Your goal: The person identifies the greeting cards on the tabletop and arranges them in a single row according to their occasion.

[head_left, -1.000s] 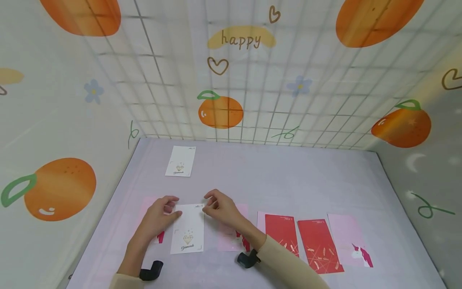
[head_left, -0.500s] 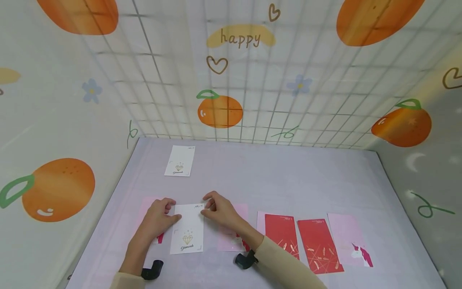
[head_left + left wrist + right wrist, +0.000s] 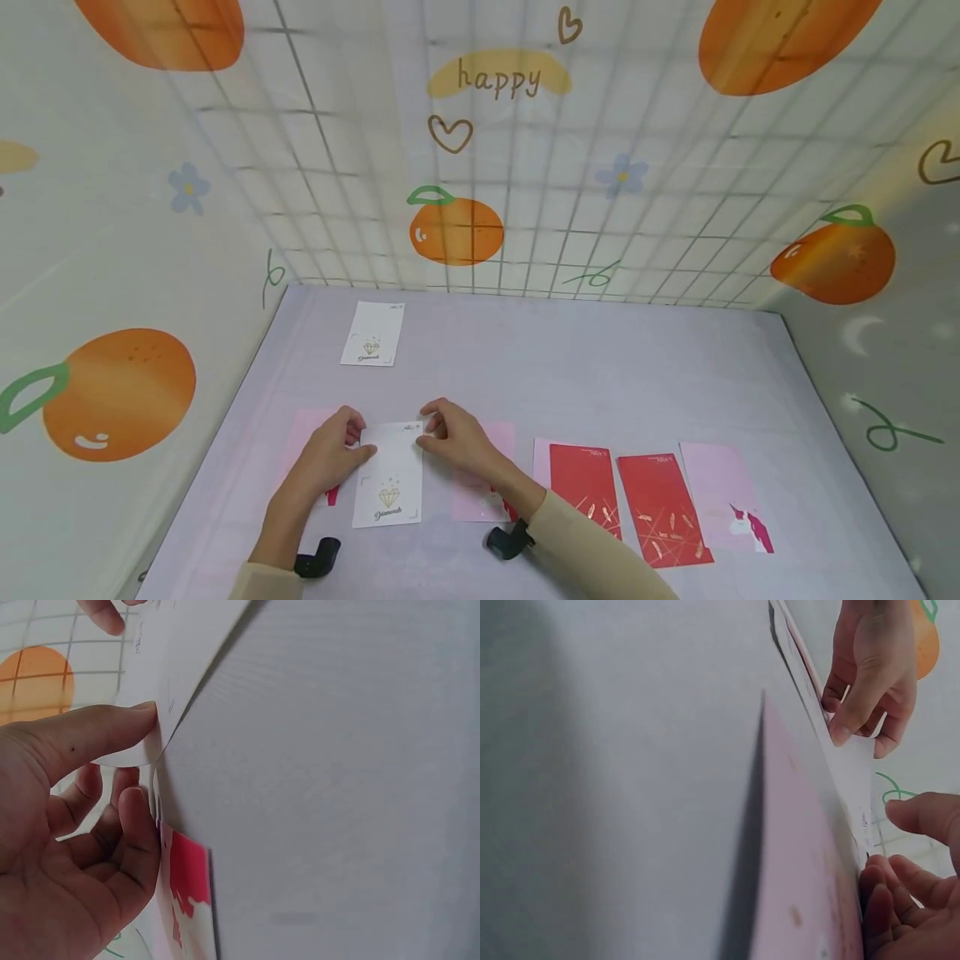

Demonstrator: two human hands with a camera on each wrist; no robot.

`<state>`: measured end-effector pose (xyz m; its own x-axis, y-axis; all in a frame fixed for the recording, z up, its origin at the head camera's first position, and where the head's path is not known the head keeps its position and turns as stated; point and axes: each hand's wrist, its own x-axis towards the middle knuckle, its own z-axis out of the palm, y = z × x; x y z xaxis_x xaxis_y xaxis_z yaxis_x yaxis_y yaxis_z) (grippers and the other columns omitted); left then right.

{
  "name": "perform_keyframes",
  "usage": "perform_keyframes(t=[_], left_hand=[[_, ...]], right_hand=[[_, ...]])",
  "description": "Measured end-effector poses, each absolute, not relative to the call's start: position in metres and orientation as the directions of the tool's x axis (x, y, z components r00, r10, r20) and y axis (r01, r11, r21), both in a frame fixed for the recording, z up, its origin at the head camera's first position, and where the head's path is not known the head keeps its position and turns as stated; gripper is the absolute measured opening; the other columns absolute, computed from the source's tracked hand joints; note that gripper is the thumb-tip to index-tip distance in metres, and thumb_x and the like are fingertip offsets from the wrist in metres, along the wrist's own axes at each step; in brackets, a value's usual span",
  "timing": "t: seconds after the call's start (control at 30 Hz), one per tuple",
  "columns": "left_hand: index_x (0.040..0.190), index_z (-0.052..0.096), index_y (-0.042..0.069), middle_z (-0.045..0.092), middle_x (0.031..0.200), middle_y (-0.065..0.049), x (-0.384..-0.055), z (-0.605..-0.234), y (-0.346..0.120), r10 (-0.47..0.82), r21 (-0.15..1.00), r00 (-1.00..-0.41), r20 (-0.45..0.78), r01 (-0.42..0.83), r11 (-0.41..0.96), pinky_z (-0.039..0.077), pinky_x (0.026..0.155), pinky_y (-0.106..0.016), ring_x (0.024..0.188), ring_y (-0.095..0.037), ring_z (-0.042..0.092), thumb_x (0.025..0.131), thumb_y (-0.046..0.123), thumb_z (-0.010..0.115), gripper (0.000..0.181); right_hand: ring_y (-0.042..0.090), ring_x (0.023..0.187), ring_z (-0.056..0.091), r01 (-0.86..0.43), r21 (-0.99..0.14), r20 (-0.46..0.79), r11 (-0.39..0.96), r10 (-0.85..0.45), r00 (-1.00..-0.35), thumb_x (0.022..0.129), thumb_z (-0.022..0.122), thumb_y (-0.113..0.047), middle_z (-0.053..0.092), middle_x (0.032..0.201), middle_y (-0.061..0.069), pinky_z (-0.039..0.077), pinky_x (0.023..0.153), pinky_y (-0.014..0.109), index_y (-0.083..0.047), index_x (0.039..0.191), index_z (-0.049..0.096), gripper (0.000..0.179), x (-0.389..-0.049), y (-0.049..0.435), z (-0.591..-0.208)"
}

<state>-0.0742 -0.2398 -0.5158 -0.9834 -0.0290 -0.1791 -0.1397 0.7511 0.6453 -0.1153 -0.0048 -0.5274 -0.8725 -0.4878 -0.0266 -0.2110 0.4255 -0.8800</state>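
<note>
A white card (image 3: pixel 388 479) with a gold diamond print lies before me in the head view. At its left edge is my left hand (image 3: pixel 327 450). The left wrist view has the left thumb (image 3: pixel 127 727) over the card's edge, with the fingers bent beneath, pinching it. My right hand (image 3: pixel 461 437) is at the card's upper right corner, fingers bent. In the right wrist view its thumb (image 3: pixel 922 816) stands apart from the fingers; contact with the card is hard to tell. Under the left hand a pink card (image 3: pixel 306 425) shows partly.
Farther back lies a matching white card (image 3: pixel 372 333). Another pink card (image 3: pixel 495 437) is partly under the right forearm. To the right are two red cards (image 3: pixel 585 483), one over a pink card, and a pink unicorn card (image 3: pixel 716 475). Each wrist bears a black camera mount (image 3: pixel 318 558).
Both hands stay almost in place at the white card. The left fingers shift slightly and the card's far edge moves a little. The other cards keep their places.
</note>
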Motion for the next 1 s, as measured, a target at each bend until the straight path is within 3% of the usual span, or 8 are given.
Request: perform_keyframes(t=[0.37, 0.53, 0.73, 1.0], left_hand=[[0.101, 0.054, 0.009, 0.058, 0.085, -0.003, -0.072, -0.517, -0.242, 0.001, 0.686, -0.984, -0.178, -0.123, 0.717, 0.049, 0.066, -0.031, 0.075, -0.019, 0.055, 0.087, 0.009, 0.076, 0.027], [0.1, 0.053, 0.01, 0.058, 0.083, -0.002, -0.071, -0.515, -0.242, 0.015, 0.7, -0.986, -0.167, -0.107, 0.706, 0.049, 0.063, -0.03, 0.074, -0.018, 0.055, 0.087, 0.009, 0.076, 0.026], [0.1, 0.052, 0.01, 0.057, 0.082, -0.003, -0.07, -0.512, -0.242, 0.023, 0.716, -0.985, -0.168, -0.106, 0.69, 0.049, 0.06, -0.029, 0.072, -0.019, 0.056, 0.088, 0.009, 0.075, 0.026], [0.118, 0.052, 0.01, 0.062, 0.094, -0.005, -0.072, -0.511, -0.247, 0.05, 0.766, -0.979, -0.197, -0.122, 0.631, 0.055, 0.07, -0.033, 0.083, -0.02, 0.062, 0.089, 0.017, 0.076, 0.038]], right_hand=[[0.008, 0.079, 0.052, -0.222, -0.839, -0.05, 0.496, -0.477, -0.878, 0.09, 0.073, -0.011, 0.058, 0.09, -0.004, 0.046, 0.07, 0.023, -0.01, 0.112, 0.066, 0.023, -0.117, -0.012, -0.531], [0.008, 0.074, 0.051, -0.225, -0.825, -0.044, 0.518, -0.457, -0.889, 0.091, 0.071, -0.012, 0.056, 0.082, -0.008, 0.045, 0.065, 0.023, -0.014, 0.102, 0.064, 0.013, -0.118, -0.016, -0.532], [0.007, 0.072, 0.054, -0.189, -0.846, -0.07, 0.498, -0.456, -0.887, 0.093, 0.069, -0.013, 0.06, 0.082, -0.01, 0.045, 0.065, 0.023, -0.016, 0.1, 0.061, 0.011, -0.117, -0.015, -0.532], [0.009, 0.076, 0.055, -0.119, -0.916, -0.089, 0.383, -0.483, -0.871, 0.093, 0.069, -0.014, 0.061, 0.084, -0.007, 0.045, 0.07, 0.026, -0.016, 0.102, 0.062, 0.012, -0.125, -0.006, -0.536]])
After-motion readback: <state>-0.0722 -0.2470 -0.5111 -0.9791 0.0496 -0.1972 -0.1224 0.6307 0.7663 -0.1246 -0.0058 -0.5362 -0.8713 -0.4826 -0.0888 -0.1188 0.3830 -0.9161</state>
